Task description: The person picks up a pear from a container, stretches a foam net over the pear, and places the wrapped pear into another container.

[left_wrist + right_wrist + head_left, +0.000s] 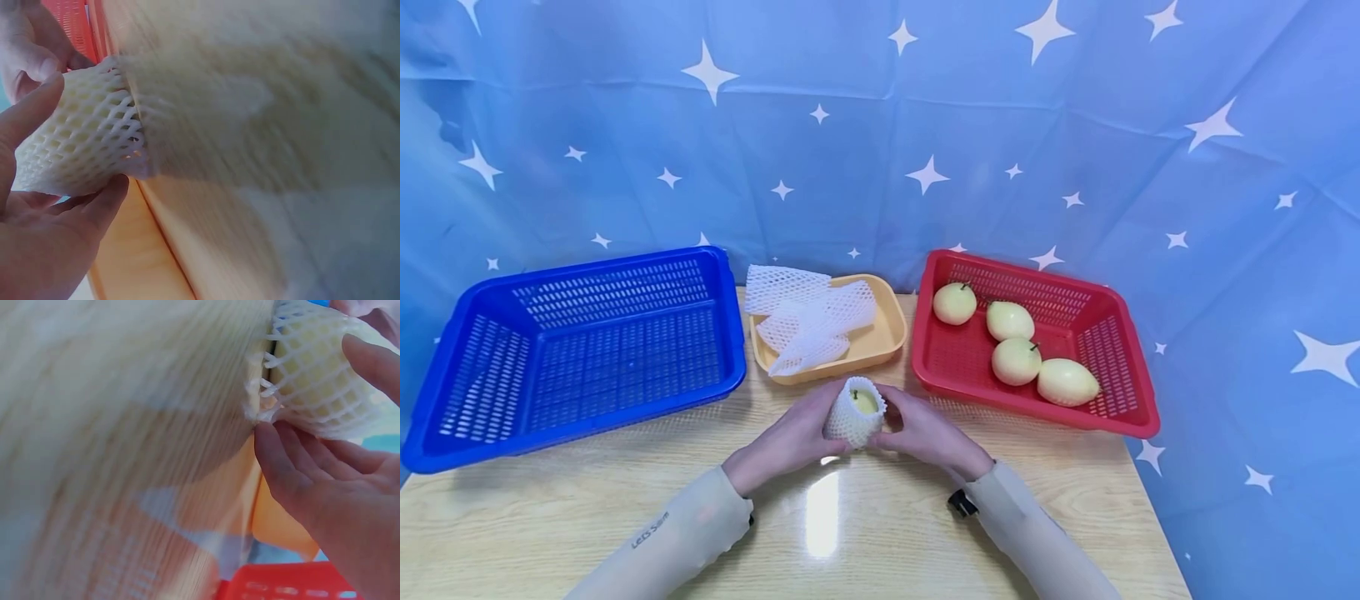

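Note:
A pale yellow pear point(865, 401) stands stem-up inside a white foam net sleeve point(852, 423) at the middle of the table. Fingers and thumb of my left hand point(795, 435) grip the sleeve's left side. From the right, my right hand point(927, 427) holds the same sleeve, its thumb at the front and fingers behind. In the left wrist view the foam net point(84, 131) wraps the fruit, with its open lower edge close to the tabletop. The right wrist view shows the pear's side point(312, 359) through the mesh.
Behind the hands, a yellow tray point(891, 321) holds several white foam net sleeves point(808, 321). A red basket point(1138, 375) at right contains several pears point(1017, 361). A blue basket point(617, 358) stands at left. A blue star-patterned cloth point(850, 150) hangs behind the wooden table point(895, 533).

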Motion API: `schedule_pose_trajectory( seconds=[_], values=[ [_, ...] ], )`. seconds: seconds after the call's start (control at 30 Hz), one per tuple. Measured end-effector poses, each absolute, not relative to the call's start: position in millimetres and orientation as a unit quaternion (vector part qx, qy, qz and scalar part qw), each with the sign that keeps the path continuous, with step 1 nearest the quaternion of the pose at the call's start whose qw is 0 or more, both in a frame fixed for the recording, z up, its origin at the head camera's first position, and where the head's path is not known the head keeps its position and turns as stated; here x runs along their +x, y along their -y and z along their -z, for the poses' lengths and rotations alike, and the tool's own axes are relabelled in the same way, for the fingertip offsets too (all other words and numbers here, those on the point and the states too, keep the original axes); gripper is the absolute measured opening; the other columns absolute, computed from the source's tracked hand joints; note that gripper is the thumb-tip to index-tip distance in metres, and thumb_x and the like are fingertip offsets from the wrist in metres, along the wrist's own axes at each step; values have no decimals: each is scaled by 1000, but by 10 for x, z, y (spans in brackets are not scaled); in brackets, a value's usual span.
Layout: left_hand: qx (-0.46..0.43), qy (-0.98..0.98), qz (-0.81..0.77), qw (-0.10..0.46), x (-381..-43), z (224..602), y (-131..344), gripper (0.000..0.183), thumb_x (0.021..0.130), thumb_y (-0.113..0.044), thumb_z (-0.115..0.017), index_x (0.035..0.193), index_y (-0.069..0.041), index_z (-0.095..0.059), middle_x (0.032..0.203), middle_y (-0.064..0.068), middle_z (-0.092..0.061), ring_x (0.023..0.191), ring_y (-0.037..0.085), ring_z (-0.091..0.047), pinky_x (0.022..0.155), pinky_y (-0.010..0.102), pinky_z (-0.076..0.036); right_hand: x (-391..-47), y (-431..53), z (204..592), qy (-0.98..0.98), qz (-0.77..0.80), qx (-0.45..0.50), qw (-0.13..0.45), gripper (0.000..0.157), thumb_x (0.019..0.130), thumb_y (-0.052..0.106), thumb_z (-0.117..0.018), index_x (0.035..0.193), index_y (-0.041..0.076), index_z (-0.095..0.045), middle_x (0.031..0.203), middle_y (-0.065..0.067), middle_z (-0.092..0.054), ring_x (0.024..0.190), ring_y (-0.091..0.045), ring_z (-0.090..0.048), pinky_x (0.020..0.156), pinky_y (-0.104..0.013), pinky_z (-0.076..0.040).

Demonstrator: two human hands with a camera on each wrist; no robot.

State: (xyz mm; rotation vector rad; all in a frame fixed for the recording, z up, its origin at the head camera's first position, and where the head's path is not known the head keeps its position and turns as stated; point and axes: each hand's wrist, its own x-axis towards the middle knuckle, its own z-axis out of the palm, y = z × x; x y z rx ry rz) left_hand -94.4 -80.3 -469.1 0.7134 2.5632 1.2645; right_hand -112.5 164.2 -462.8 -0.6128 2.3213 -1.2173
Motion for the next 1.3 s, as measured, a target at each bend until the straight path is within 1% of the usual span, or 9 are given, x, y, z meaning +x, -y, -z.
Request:
schedule_pose_trajectory(
  seconds=[0.1, 0.33, 0.53, 0.7, 0.83, 0.93, 1.07, 1.17, 1.3],
  values=[
    [235, -865, -433, 94, -932, 4683, 803, 86, 78, -12, -90, 151, -5, -44, 134, 9, -60, 120, 25, -58, 103, 47, -49, -1123, -1637, 4612, -832, 457, -211, 234, 77, 89, 25, -83, 155, 16, -44, 126, 3, -62, 108, -17, -59, 92, -35, -54],
    [166, -823, -525, 142, -853, 4647, 856, 83, 81, -27, -90, 150, -12, -45, 131, 4, -64, 114, 20, -64, 98, 42, -54, -1056, -1677, 4473, -781, 544, -161, 260, 79, 92, 28, -81, 157, 13, -39, 137, -8, -60, 124, -26, -58, 102, -40, -51],
    [119, -728, -647, 195, -796, 4596, 890, 82, 90, -27, -82, 155, -7, -36, 140, 14, -59, 125, 29, -61, 104, 39, -51, -962, -1733, 4257, -785, 552, -172, 223, 64, 100, 32, -70, 151, 4, -44, 137, -15, -61, 124, -30, -60, 101, -39, -52],
    [107, -665, -715, 188, -787, 4501, 906, 79, 95, -26, -73, 158, 0, -31, 141, 23, -56, 127, 31, -59, 102, 33, -51, -888, -1775, 4088, -756, 593, -196, 196, 54, 105, 29, -62, 148, 2, -46, 139, -19, -59, 126, -34, -59, 101, -44, -53],
    [115, -600, -770, 182, -801, 4419, 903, 75, 102, -25, -63, 160, 2, -25, 145, 25, -53, 126, 27, -60, 104, 35, -51, -865, -1788, 3973, -751, 599, -217, 173, 51, 103, 20, -64, 148, 4, -47, 141, -16, -58, 126, -33, -59, 102, -39, -53],
    [120, -542, -808, 196, -827, 4356, 885, 67, 107, -23, -54, 160, 4, -23, 139, 17, -57, 120, 21, -62, 101, 35, -52, -874, -1790, 3912, -766, 582, -229, 151, 53, 99, 19, -69, 148, 10, -49, 143, -9, -57, 126, -29, -59, 104, -39, -52],
    [112, -489, -835, 225, -874, 4271, 867, 60, 111, -27, -45, 160, 2, -25, 130, 6, -60, 114, 18, -61, 95, 31, -51, -887, -1755, 3860, -792, 557, -231, 101, 58, 93, 21, -78, 146, 21, -53, 142, 3, -57, 125, -21, -60, 105, -52, -50],
    [100, -459, -850, 239, -904, 4216, 846, 61, 112, -31, -44, 161, -1, -24, 136, 7, -56, 122, 19, -57, 100, 31, -50, -888, -1708, 3831, -810, 533, -239, 44, 62, 89, 19, -83, 144, 26, -55, 140, 8, -57, 125, -17, -60, 103, -54, -50],
    [75, -426, -867, 246, -937, 4149, 800, 64, 111, -36, -46, 162, -4, -23, 150, 13, -44, 136, 23, -47, 109, 32, -45, -910, -1652, 3816, -839, 470, -271, -49, 60, 86, 20, -86, 141, 24, -60, 138, 6, -58, 125, -15, -57, 98, -46, -55]
  ],
)
